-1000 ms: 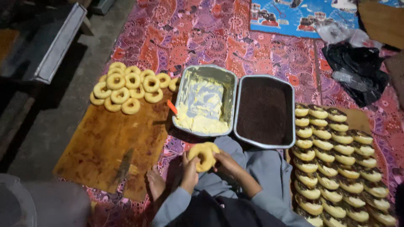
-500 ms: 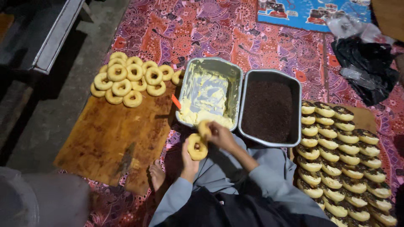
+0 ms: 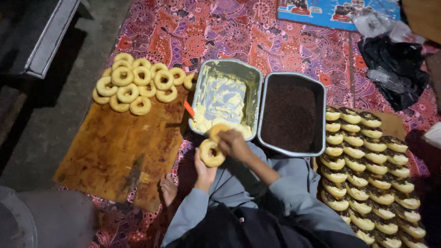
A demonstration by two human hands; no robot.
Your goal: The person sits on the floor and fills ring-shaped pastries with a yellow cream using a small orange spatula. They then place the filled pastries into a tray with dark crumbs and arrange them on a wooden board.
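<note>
Since the earlier frame, right hand (image 3: 233, 143) lifted its donut half (image 3: 217, 132) slightly off the cream tin (image 3: 226, 98) edge, fingers pinching it. Left hand (image 3: 205, 166) keeps gripping ring donut (image 3: 212, 153) just below. Two tins: cream, sprinkle tin (image 3: 291, 113). About thirteen plain donuts (image 3: 138, 84) on board (image 3: 115, 147); filled donuts (image 3: 367, 170) too many to count.

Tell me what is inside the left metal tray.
The left metal tray holds pale yellow cream smeared over its floor and walls. An orange handle pokes over its edge. The right hand covers the near corner.
</note>
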